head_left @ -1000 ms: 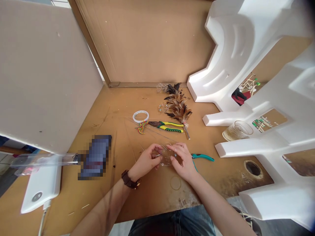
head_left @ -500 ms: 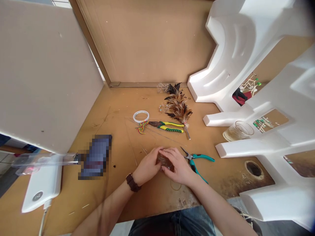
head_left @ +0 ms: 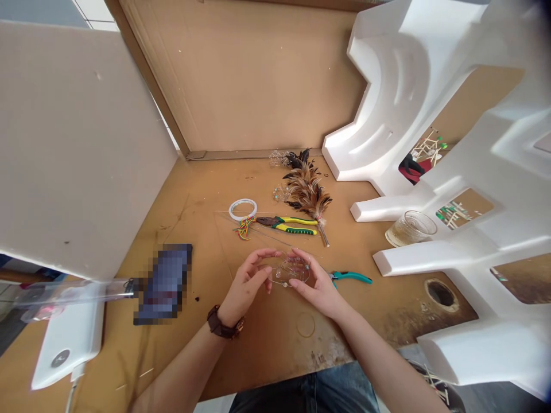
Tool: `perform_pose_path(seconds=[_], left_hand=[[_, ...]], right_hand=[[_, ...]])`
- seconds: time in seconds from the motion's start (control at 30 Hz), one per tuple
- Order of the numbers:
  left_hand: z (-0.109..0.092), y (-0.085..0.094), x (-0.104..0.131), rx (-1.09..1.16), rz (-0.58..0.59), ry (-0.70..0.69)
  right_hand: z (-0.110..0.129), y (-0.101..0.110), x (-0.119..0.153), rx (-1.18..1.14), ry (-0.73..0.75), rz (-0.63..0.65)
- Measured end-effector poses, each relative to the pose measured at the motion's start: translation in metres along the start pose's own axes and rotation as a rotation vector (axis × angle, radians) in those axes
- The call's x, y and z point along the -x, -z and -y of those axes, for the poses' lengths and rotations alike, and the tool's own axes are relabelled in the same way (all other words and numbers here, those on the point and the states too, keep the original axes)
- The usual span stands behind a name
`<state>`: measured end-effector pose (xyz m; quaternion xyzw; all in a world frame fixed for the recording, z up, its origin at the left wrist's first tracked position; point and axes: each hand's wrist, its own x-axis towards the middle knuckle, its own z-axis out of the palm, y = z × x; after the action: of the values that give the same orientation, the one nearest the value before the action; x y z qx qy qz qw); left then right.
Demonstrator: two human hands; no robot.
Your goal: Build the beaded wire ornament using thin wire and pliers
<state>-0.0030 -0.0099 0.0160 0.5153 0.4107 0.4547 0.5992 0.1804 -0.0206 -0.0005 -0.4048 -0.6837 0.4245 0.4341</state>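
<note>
A piece of beaded wire [head_left: 284, 271] is held above the near middle of a brown surface [head_left: 206, 258], between a person's two bare hands. Its left edge is pinched by the grip of the left hand [head_left: 251, 281], thumb and fingers drawn together, a dark strap [head_left: 219, 325] being worn at that wrist. Its right side is clasped by the grip of the right hand [head_left: 316, 285], the thumb and fingers curved about the wire. Teal-handled pliers [head_left: 353, 277] are partly hidden behind the right hand, and a thin round band [head_left: 305, 336] is seen nearer. Farther off, yellow-and-green pliers [head_left: 280, 222] are laid between a white ring [head_left: 231, 211], touched by a bundle of coloured cords [head_left: 245, 228], and a brown feather bundle [head_left: 307, 186]. To the right, a clear glass [head_left: 408, 230] is set between two arms of a white moulded frame [head_left: 407, 261].
</note>
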Motion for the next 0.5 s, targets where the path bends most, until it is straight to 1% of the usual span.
perform_pose_path(seconds=[0.13, 0.2, 0.27, 0.4, 0.5], left_hand=[[0.002, -0.005, 0.003, -0.078, -0.011, -0.026], [0.002, -0.007, 0.004, -0.096, -0.008, -0.022], [0.003, -0.009, 0.005, -0.119, -0.002, -0.010], [0.004, -0.011, 0.005, -0.197, 0.030, 0.016], [0.005, -0.014, 0.006, -0.296, 0.043, -0.052]], right_hand=[[0.001, -0.001, 0.000, 0.125, 0.099, 0.074], [0.001, -0.002, -0.001, 0.159, 0.122, 0.101], [0.002, -0.001, -0.001, 0.133, 0.093, 0.100], [0.004, 0.001, -0.002, -0.011, -0.042, 0.064], [0.003, 0.001, -0.001, -0.084, -0.112, 0.066]])
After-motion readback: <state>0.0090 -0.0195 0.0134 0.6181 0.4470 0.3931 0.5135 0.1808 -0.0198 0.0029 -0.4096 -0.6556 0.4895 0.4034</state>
